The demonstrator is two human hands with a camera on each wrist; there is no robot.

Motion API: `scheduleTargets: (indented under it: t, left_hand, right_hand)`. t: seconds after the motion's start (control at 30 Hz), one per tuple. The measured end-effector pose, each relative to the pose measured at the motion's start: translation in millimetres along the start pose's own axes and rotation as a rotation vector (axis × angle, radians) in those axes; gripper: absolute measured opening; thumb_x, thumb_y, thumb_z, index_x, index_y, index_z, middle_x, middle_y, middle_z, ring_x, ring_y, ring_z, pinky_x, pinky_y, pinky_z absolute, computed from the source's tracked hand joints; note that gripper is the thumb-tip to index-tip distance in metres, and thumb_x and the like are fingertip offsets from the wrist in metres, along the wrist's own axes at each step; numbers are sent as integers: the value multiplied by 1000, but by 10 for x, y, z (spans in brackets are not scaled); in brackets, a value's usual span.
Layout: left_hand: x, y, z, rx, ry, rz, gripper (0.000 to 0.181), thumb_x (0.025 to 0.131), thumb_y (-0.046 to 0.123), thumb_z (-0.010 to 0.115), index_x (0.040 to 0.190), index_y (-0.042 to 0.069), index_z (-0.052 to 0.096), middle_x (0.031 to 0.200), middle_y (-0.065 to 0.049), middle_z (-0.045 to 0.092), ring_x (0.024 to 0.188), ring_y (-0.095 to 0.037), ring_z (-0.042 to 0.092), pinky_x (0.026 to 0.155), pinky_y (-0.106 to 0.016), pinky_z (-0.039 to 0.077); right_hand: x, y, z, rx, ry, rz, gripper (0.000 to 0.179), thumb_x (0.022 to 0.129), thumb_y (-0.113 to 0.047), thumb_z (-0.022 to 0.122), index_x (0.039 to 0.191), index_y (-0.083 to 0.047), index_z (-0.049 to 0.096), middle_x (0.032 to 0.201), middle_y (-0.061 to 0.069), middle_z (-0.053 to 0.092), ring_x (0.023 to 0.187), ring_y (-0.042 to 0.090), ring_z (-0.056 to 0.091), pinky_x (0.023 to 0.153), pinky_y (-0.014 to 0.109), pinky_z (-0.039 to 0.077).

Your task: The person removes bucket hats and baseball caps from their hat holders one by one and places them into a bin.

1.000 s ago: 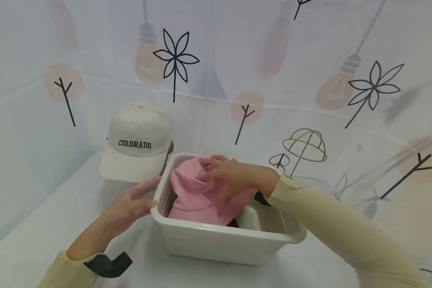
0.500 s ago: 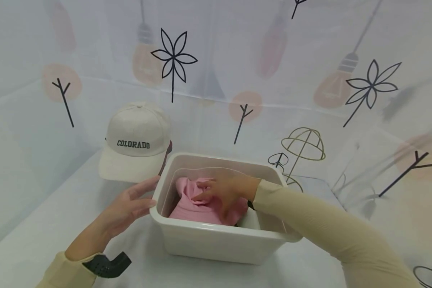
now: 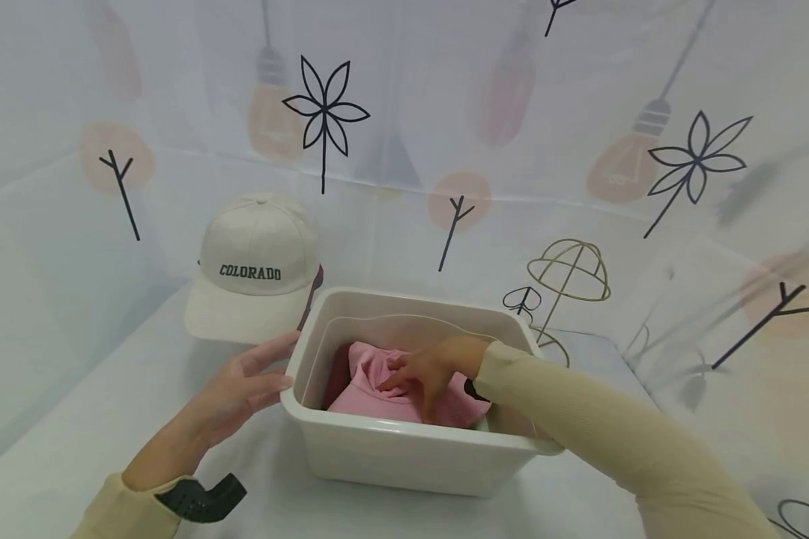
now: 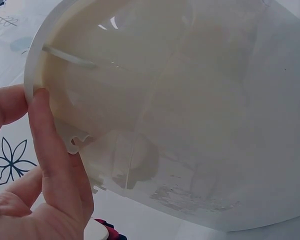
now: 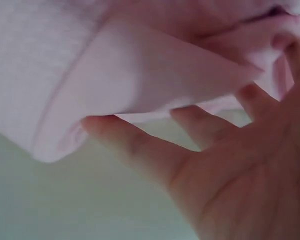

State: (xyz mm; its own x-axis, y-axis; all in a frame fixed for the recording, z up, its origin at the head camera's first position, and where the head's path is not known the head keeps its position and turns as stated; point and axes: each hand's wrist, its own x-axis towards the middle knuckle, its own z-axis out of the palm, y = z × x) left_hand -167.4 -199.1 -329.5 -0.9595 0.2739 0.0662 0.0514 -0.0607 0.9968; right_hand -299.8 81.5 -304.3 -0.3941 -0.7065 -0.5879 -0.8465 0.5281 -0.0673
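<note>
A pink cap [image 3: 384, 400] lies low inside the white plastic bin [image 3: 404, 457], its crown crumpled. In the head view my right hand [image 3: 438, 367] reaches in from the right and holds the cap with spread, bent fingers. The right wrist view has the pink fabric [image 5: 140, 70] close up against the fingertips [image 5: 102, 124]. My left hand [image 3: 232, 397] pinches the bin's left rim, thumb and fingers on either side of the wall, as the left wrist view confirms. Something dark red [image 3: 339, 376] shows inside the bin at the cap's left; its kind is unclear.
A cream cap [image 3: 252, 258] lettered COLORADO stands behind and left of the bin, with a dark red edge of something [image 3: 312, 296] next to it. White cloth [image 3: 61, 464] covers the table. A patterned curtain [image 3: 391, 112] hangs behind.
My right hand has moved down into the bin, and the pink cap has sunk below the rim and shifted slightly right. The left hand stays on the rim.
</note>
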Motion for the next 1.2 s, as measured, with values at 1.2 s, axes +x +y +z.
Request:
scheduleTargets:
  t: [1.2]
  left_hand:
    - [17,1,2,17,-12,-26,68,90,13,59,147,7,24,148,-16,25,129,-26,34,100,-51,35]
  right_hand:
    - [-1346,-189,-96,549,656,-55,79,78,-30,75,145,-23,32,146,-7,31,130,24,35,97,45,39]
